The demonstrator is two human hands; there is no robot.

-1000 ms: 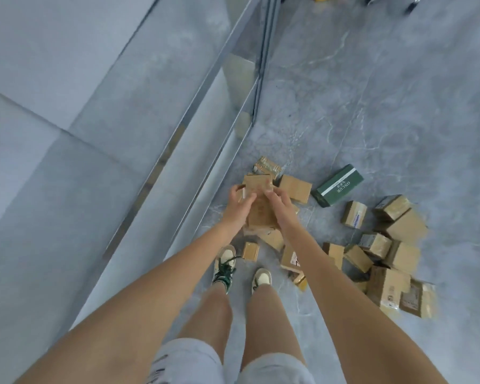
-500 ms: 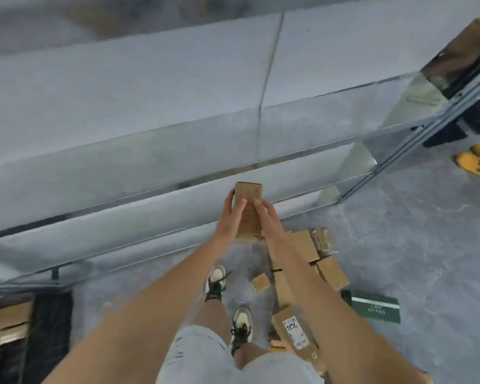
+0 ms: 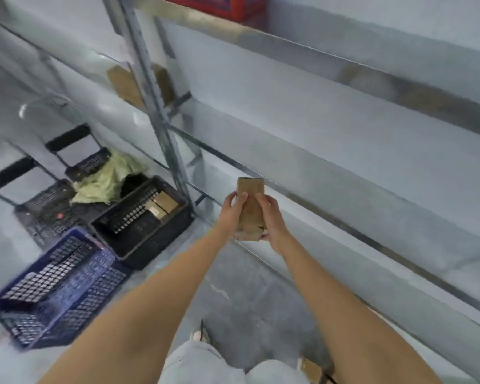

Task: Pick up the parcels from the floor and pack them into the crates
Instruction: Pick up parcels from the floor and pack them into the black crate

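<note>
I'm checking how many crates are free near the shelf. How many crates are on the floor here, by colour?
Black crates: 2, one with cardboard parcels inside and one behind it, beside a pale cloth.
Blue crates: 1, no parcels visible inside.
Total: 3 crates on the floor.

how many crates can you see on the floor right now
3. A blue crate nearest, at lower left; a black crate with parcels beside the shelf post; another black crate behind them, partly covered by a pale cloth. Blur may hide more.
</note>
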